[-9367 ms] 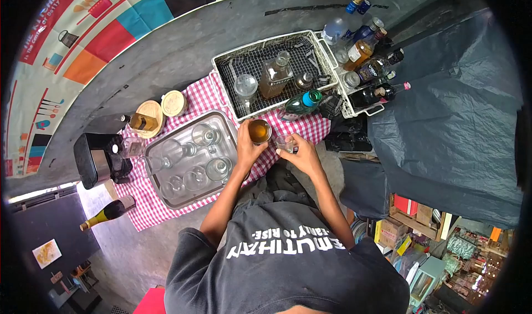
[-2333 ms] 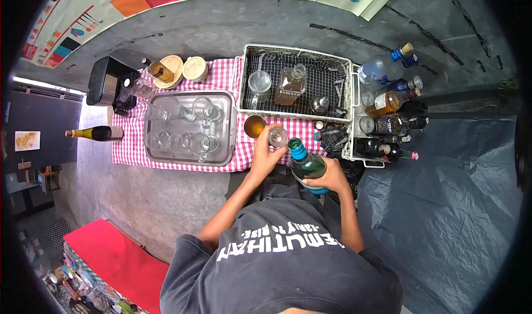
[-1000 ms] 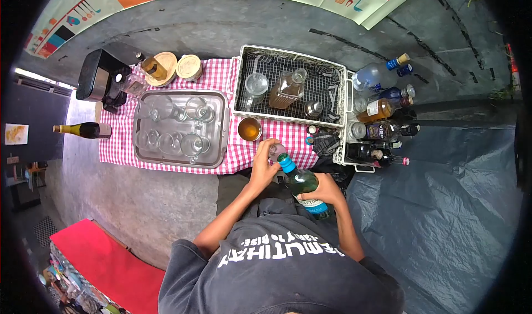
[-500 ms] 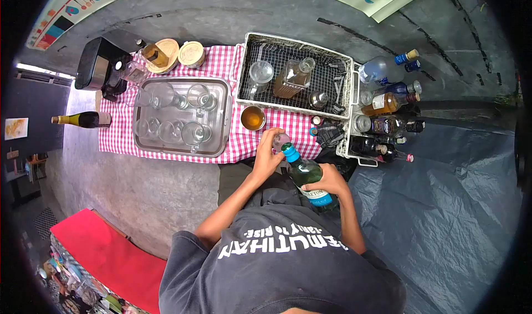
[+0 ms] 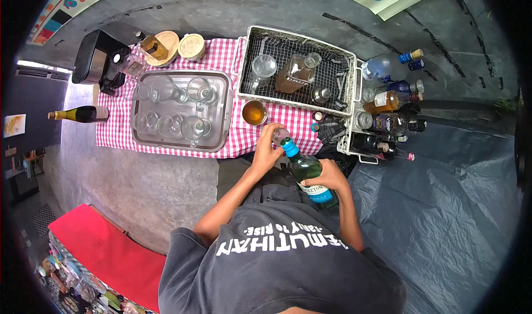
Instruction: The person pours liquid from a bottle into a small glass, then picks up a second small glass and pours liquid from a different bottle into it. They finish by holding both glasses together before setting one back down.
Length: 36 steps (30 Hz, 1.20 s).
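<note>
My right hand (image 5: 328, 176) is wrapped round the body of a green glass bottle (image 5: 302, 165) with a blue neck band and a blue and white label. The bottle leans up and to the left, its mouth right at a small clear glass (image 5: 281, 135). Fingers of my left hand (image 5: 267, 150) close round that glass at the table's front edge. Whether liquid runs between them is too small to tell. Just beyond my left hand stands a cup of amber liquid (image 5: 254, 113) on the checked cloth (image 5: 285, 116).
Left of the cup, a grey tray (image 5: 226, 110) carries several glass mugs. A white wire basket (image 5: 297, 104) holds a mug, a square decanter (image 5: 295, 75) and a metal-topped piece. Several bottles (image 5: 386, 101) crowd the right end. A dark bottle (image 5: 86, 114) stands far left.
The view has shifted slightly, with the tray and basket sitting a little higher in it. Both hands keep their holds, and the bottle's mouth stays at the small glass.
</note>
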Each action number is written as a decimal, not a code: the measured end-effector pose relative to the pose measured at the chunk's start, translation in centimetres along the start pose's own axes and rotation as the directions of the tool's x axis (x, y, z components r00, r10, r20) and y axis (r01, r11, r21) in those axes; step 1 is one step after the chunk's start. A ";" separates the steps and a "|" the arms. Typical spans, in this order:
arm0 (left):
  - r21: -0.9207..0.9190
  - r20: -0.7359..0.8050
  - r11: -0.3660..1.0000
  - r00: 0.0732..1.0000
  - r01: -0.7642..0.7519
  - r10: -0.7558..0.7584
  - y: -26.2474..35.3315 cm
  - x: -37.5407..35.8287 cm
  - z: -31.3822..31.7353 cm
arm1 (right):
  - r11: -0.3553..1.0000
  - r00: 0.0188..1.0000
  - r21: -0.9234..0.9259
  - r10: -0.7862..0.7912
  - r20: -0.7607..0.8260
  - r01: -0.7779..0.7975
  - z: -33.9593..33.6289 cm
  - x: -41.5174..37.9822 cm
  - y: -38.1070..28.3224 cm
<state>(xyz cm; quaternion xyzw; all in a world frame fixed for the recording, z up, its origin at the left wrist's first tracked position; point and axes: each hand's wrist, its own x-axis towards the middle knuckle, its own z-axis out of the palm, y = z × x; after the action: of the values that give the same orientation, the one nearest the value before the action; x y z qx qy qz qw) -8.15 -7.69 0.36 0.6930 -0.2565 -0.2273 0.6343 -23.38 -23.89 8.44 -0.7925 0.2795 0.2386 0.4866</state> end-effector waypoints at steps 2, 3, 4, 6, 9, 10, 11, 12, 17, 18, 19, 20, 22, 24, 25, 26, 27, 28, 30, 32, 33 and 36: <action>0.006 0.009 1.000 1.000 -0.002 0.002 -0.2 0.0 0.0 | 1.000 1.000 0.009 0.004 -0.001 -0.004 0.0 0.0 -0.2; 0.005 0.010 1.000 1.000 -0.001 0.001 -0.3 0.0 -0.1 | 1.000 1.000 0.018 0.006 -0.002 -0.006 0.0 0.0 -0.3; 0.017 0.011 1.000 1.000 -0.008 0.008 -0.4 0.1 -0.1 | 1.000 1.000 0.018 0.007 -0.003 -0.007 0.0 0.1 -0.3; 0.026 0.013 1.000 1.000 -0.012 0.012 -0.5 0.1 -0.1 | 1.000 1.000 0.008 0.023 0.009 -0.024 0.0 0.1 -0.2; 0.038 0.003 0.999 1.000 -0.025 0.025 -0.4 0.1 -0.2 | 1.000 1.000 0.002 0.013 0.012 -0.013 0.0 0.1 -0.3; 0.027 0.025 1.000 1.000 0.000 0.000 -0.3 0.0 -0.2 | 1.000 1.000 0.001 0.013 0.013 -0.013 0.0 0.2 -0.2; 0.015 0.046 1.000 0.999 0.024 -0.024 -0.2 0.1 -0.3 | 0.999 0.999 0.011 0.035 0.024 -0.035 0.0 0.2 0.0; 0.014 0.046 1.000 0.999 0.022 -0.023 -0.4 0.1 -0.2 | 0.998 0.998 0.022 0.056 0.034 -0.057 0.0 0.3 0.2; -0.007 0.049 1.000 0.999 0.022 -0.022 -0.9 0.2 0.1 | 0.997 0.995 0.001 0.080 0.053 -0.080 -0.2 0.3 0.1; -0.010 0.048 1.000 0.999 0.017 -0.016 -1.0 0.3 0.2 | 0.996 0.994 -0.006 0.091 0.060 -0.091 -0.4 0.3 0.0; 0.000 0.049 1.000 0.999 0.007 -0.007 -1.1 0.3 0.3 | 0.996 0.994 -0.009 0.089 0.057 -0.089 -0.5 0.3 -0.1; 0.011 0.050 1.000 0.999 -0.003 0.002 -1.0 0.3 0.3 | 0.996 0.994 0.006 0.091 0.063 -0.091 -0.6 0.3 -0.1; 0.016 0.047 1.000 0.999 0.001 -0.002 -0.7 0.4 0.5 | 0.995 0.993 0.020 0.091 0.069 -0.093 -0.8 0.3 0.0; 0.021 0.046 1.000 0.999 0.004 -0.005 -0.6 0.5 0.7 | 0.994 0.991 0.034 0.097 0.091 -0.101 -0.9 0.3 0.2; 0.022 0.041 1.000 0.999 -0.011 0.010 -0.8 0.6 0.9 | 0.994 0.991 0.034 0.096 0.089 -0.099 -1.0 0.3 0.3; 0.024 0.037 0.999 0.999 -0.024 0.023 -0.9 0.6 1.0 | 0.994 0.992 0.046 0.093 0.091 -0.097 -1.0 0.3 0.4; 0.025 0.038 0.999 0.999 -0.025 0.024 -1.0 0.6 1.1 | 0.994 0.992 0.059 0.089 0.092 -0.095 -1.1 0.3 0.5; 0.036 0.040 0.999 0.999 -0.036 0.034 -1.2 0.5 1.2 | 0.994 0.992 0.059 0.089 0.091 -0.094 -1.1 0.2 0.7; 0.046 0.042 0.998 0.998 -0.046 0.044 -1.1 0.6 1.4 | 0.994 0.991 0.025 0.103 0.088 -0.106 -1.1 0.3 1.2; 0.038 0.048 0.999 0.998 -0.037 0.035 -1.2 0.5 1.6 | 0.993 0.990 0.029 0.109 0.092 -0.112 -1.1 0.4 1.8; 0.038 0.051 0.999 0.998 -0.036 0.034 -1.2 0.5 1.8 | 0.992 0.989 0.033 0.115 0.095 -0.119 -1.1 0.3 1.9; 0.020 0.053 1.000 0.999 -0.016 0.015 -1.2 0.5 2.0 | 0.995 0.991 0.008 0.102 0.085 -0.103 -1.3 0.3 1.9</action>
<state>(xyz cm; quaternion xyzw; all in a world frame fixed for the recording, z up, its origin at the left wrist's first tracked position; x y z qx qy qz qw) -8.95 -9.42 -1.03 0.6912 -0.2806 -0.2379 0.6220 -24.34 -25.79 7.54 -0.7634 0.3002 0.2950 0.4900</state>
